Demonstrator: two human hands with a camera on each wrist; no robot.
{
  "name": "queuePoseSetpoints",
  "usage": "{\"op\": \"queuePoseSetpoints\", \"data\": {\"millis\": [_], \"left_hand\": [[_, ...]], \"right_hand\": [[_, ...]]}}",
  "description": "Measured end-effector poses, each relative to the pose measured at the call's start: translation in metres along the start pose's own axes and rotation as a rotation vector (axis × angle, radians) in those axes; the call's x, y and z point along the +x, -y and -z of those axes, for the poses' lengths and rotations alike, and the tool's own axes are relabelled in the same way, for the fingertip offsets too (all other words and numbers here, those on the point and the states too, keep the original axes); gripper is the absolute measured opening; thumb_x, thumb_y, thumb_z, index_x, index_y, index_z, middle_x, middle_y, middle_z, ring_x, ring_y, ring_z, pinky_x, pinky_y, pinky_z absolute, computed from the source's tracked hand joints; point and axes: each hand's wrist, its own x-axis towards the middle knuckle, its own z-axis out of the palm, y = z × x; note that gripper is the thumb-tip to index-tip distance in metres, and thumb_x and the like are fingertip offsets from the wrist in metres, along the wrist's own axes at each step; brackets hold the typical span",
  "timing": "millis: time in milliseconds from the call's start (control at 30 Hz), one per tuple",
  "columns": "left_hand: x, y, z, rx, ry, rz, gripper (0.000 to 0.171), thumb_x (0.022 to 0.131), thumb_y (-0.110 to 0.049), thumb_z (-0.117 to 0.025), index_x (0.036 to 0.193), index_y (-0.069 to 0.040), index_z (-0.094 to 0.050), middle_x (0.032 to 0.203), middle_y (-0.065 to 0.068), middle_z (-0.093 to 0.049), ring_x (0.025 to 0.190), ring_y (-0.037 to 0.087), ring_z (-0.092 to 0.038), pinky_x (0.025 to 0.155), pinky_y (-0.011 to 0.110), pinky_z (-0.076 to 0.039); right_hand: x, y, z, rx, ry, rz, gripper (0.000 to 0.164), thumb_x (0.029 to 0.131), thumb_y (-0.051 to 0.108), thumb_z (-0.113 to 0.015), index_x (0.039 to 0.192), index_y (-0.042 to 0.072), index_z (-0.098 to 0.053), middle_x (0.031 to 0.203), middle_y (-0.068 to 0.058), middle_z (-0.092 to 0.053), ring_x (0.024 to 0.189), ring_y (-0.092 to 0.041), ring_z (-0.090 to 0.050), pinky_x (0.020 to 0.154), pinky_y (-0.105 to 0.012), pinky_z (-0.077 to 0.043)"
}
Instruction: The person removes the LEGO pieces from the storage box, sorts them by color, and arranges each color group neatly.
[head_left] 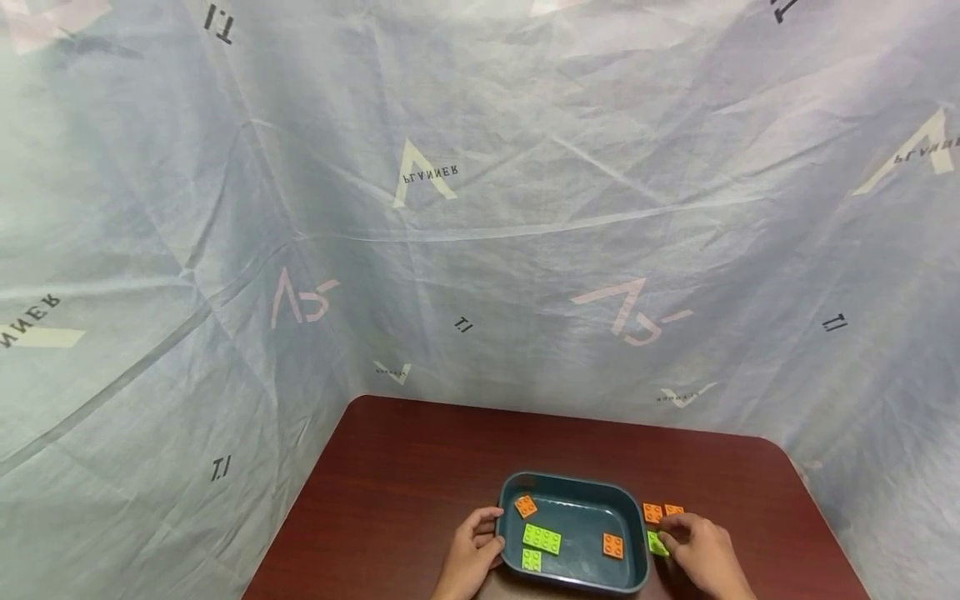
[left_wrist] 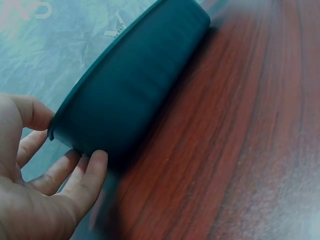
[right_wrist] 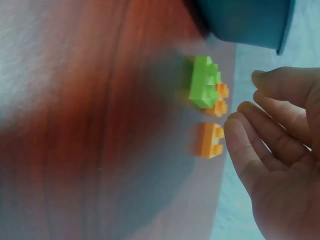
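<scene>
A dark teal rectangular tray (head_left: 577,490) stands on the table, its left end held by my left hand (head_left: 474,550). In the left wrist view, that hand's fingers (left_wrist: 37,115) meet the rim and outer wall of the tray. Inside lie orange bricks (head_left: 612,547) and green bricks (head_left: 542,539), studs up. Just right of the tray, my right hand (head_left: 701,550) hovers over a green brick (right_wrist: 202,82), its fingers loosely bent. The right wrist view shows a gap between the fingertips and the bricks. Two orange bricks (right_wrist: 210,140) sit behind the green one.
The dark red wooden table (head_left: 420,450) has rounded far corners. A grey printed cloth (head_left: 510,275) hangs behind it and along its sides.
</scene>
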Motion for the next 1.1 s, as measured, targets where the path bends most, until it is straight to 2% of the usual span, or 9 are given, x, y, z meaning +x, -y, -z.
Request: {"op": "queuePoseSetpoints", "data": {"millis": [267, 533, 733, 833, 1100], "left_hand": [[-0.003, 0.000, 0.001, -0.004, 0.007, 0.010, 0.042, 0.092, -0.008, -0.062, 0.133, -0.007, -0.057, 0.115, 0.019, -0.062, 0.095, 0.025, -0.067, 0.071, 0.040, -0.058], [-0.002, 0.001, 0.001, 0.006, 0.009, -0.021, 0.042, 0.091, -0.009, -0.063, 0.133, -0.008, -0.057, 0.115, 0.021, -0.061, 0.095, 0.025, -0.068, 0.069, 0.039, -0.058], [-0.002, 0.001, 0.001, 0.006, 0.007, -0.017, 0.042, 0.091, -0.010, -0.063, 0.133, -0.009, -0.058, 0.115, 0.020, -0.061, 0.095, 0.026, -0.067, 0.069, 0.039, -0.058], [-0.002, 0.001, 0.002, 0.007, 0.009, -0.013, 0.042, 0.092, -0.010, -0.063, 0.133, -0.009, -0.057, 0.115, 0.020, -0.062, 0.094, 0.026, -0.068, 0.069, 0.040, -0.058], [0.000, 0.002, 0.001, 0.007, 0.006, -0.016, 0.042, 0.091, -0.009, -0.064, 0.133, -0.009, -0.058, 0.114, 0.019, -0.062, 0.094, 0.024, -0.067, 0.068, 0.039, -0.058]], "right_hand": [[-0.003, 0.023, 0.005, 0.024, -0.073, 0.076, 0.026, 0.083, 0.020, -0.078, 0.105, 0.006, -0.073, 0.100, -0.008, -0.073, 0.085, -0.023, -0.070, 0.070, -0.039, -0.058], [-0.005, 0.050, -0.007, 0.048, -0.128, 0.160, 0.019, 0.080, 0.015, -0.081, 0.098, 0.016, -0.075, 0.092, 0.002, -0.071, 0.083, -0.011, -0.067, 0.068, -0.025, -0.057], [-0.006, 0.065, -0.016, 0.015, -0.186, 0.188, 0.016, 0.079, 0.016, -0.082, 0.094, 0.016, -0.075, 0.085, 0.005, -0.067, 0.074, -0.007, -0.062, 0.063, -0.024, -0.052], [-0.005, 0.072, -0.022, 0.053, -0.158, 0.196, 0.017, 0.079, 0.015, -0.082, 0.094, 0.017, -0.075, 0.089, 0.004, -0.070, 0.075, -0.006, -0.065, 0.064, -0.022, -0.053], [-0.002, 0.088, -0.043, 0.115, -0.022, 0.247, 0.022, 0.078, 0.015, -0.083, 0.097, 0.016, -0.074, 0.089, 0.003, -0.071, 0.073, -0.001, -0.063, 0.064, -0.020, -0.052]]}}
